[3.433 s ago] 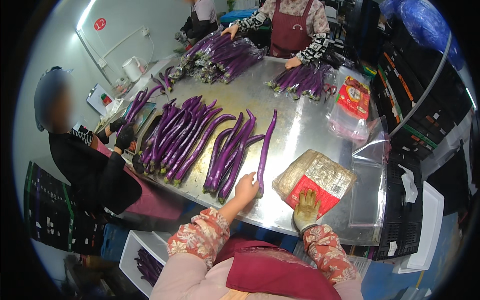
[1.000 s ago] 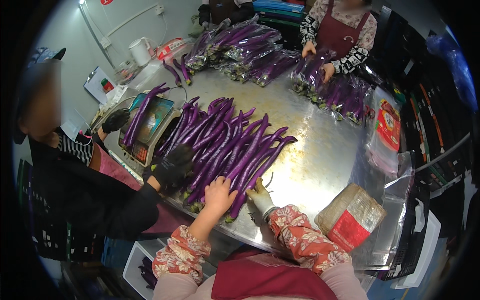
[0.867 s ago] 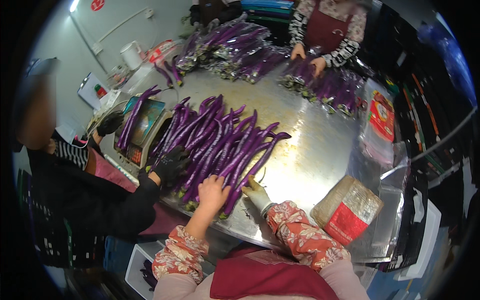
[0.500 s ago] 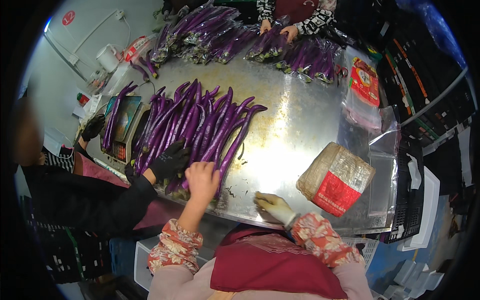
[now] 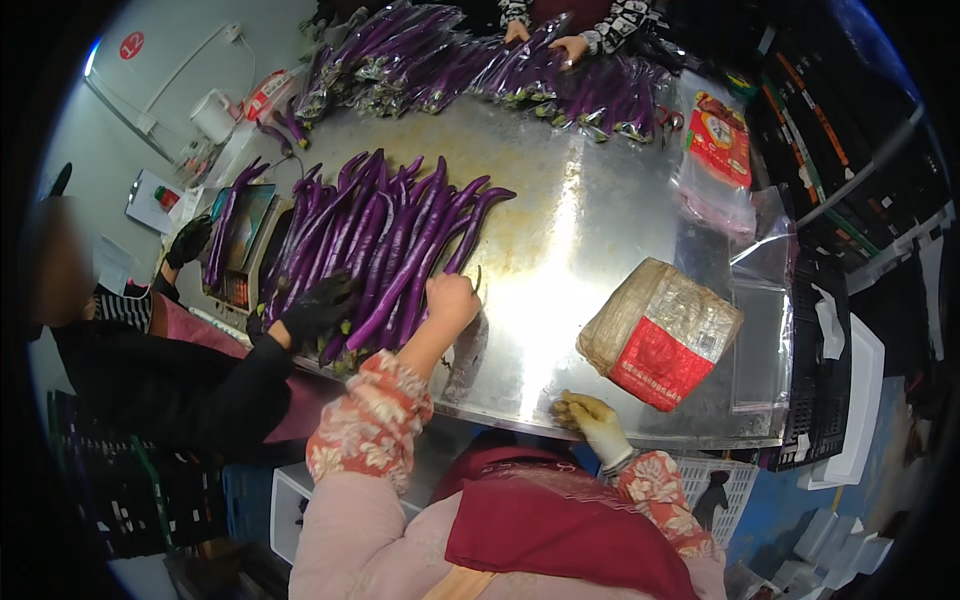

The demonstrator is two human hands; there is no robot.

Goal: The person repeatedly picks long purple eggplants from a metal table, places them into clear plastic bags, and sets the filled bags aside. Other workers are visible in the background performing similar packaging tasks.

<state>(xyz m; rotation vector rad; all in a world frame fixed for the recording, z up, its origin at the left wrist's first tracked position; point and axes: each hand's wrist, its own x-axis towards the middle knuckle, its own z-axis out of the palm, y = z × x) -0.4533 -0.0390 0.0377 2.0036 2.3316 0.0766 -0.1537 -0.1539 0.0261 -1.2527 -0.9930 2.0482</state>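
Long purple eggplants (image 5: 375,235) lie in a heap on the metal table. My bare left hand (image 5: 452,303) is closed around the lower end of the rightmost eggplant (image 5: 477,222), covering that end. My right hand (image 5: 592,422), in a pale, stained glove, rests at the table's near edge, its fingers loosely bent and nothing seen in them. On the heap's near side lies a co-worker's black-gloved hand (image 5: 318,308). That person's other gloved hand (image 5: 188,241) is beside a scale (image 5: 240,250) with eggplants on it.
A brown and red wrapped package (image 5: 660,335) sits right of my hands. Behind it are printed plastic bags (image 5: 718,150) and clear bags (image 5: 762,300). Bagged eggplants (image 5: 400,60) line the far side, where another person's hands (image 5: 570,47) handle a bag. Black crates (image 5: 825,130) stand at right.
My left hand has moved right from the heap and closed on the outer eggplant. My right hand has slid right and nearer the table edge. The far person has shifted a bag of eggplants.
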